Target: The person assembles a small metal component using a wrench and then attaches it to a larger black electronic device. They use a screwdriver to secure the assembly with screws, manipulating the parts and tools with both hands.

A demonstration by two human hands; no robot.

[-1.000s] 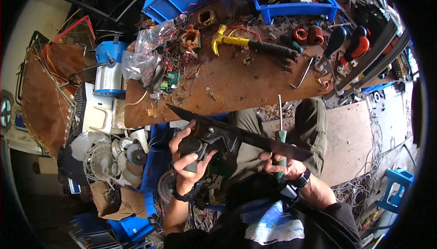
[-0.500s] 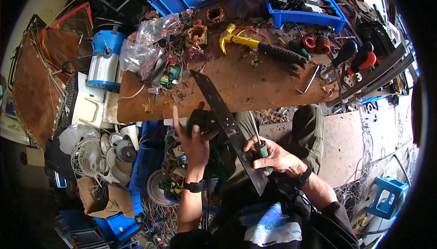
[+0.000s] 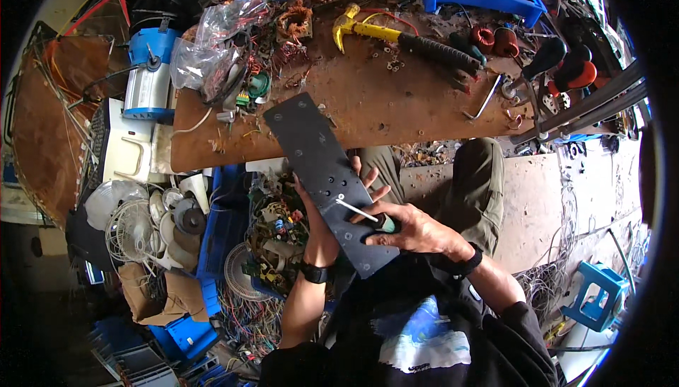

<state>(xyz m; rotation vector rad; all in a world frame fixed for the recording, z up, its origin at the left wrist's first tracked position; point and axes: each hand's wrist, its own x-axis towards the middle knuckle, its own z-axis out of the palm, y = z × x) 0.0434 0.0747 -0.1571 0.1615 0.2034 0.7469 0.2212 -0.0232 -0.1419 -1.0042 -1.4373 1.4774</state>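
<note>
A long flat black plate [image 3: 305, 136] with several small holes and screws lies slantwise over my lap, reaching past the table's front edge. My left hand [image 3: 314, 220] grips it from beneath, thumb side at the left edge and fingertips showing past the right edge. Whatever is under the plate is hidden. My right hand [image 3: 419, 230] is closed around a screwdriver [image 3: 387, 224] with a green handle. Its thin shaft slants across the plate, and the tip meets or nearly meets a small bright screw head near a group of holes.
On the brown table [image 3: 283, 122] lie a yellow claw hammer [image 3: 375, 31], a bent metal rod [image 3: 484, 97], copper coils [image 3: 503, 40] and plastic bags [image 3: 230, 19]. Blue crates [image 3: 488, 2] stand at the back. Left are a blue-and-silver motor [image 3: 151, 72] and scrap; right, a blue stool [image 3: 600, 296].
The plate has turned from edge-on to show its flat face. My left hand has gone under it, and the screwdriver in my right hand has swung down to its surface.
</note>
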